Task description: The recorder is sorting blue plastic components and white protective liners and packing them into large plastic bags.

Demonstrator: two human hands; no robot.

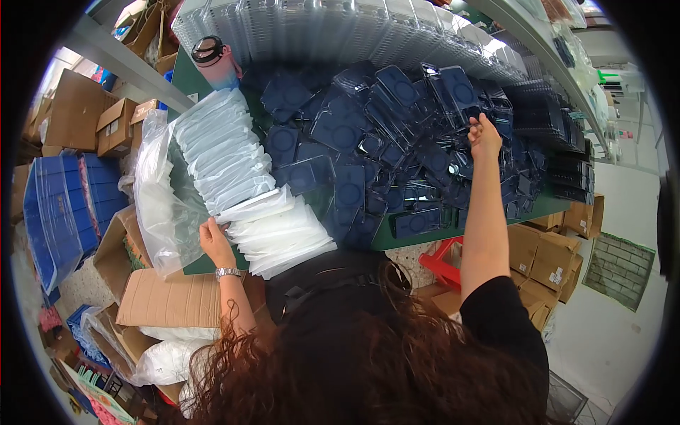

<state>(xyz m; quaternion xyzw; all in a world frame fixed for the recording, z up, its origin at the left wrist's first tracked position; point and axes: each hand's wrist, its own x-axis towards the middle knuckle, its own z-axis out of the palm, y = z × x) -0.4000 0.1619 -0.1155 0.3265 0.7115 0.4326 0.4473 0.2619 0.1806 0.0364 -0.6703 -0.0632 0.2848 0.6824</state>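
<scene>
My left hand (214, 241) is at the left edge of a long row of thin white pouches (280, 230), fingers bent around the edge of a pouch; some fingertips are hidden. The pouches overlap and lean on one another, and the far part of the row (223, 145) looks bluish. Over at the right, my right hand (484, 136) has its fingers pinched together at the lower end of a dark blue phone case (457, 86) in clear plastic. Beneath and beside it spreads a loose heap of similar dark blue cases (340, 124), many with a ring mark.
Clear plastic trays (304, 32) stand in a long row along the back of the green table (398, 239). A pink-blue bottle (216, 62) stands at the far left. Dark trays (542, 113) are stacked at right. Cardboard boxes (170, 299) and blue crates (60, 212) crowd the left side.
</scene>
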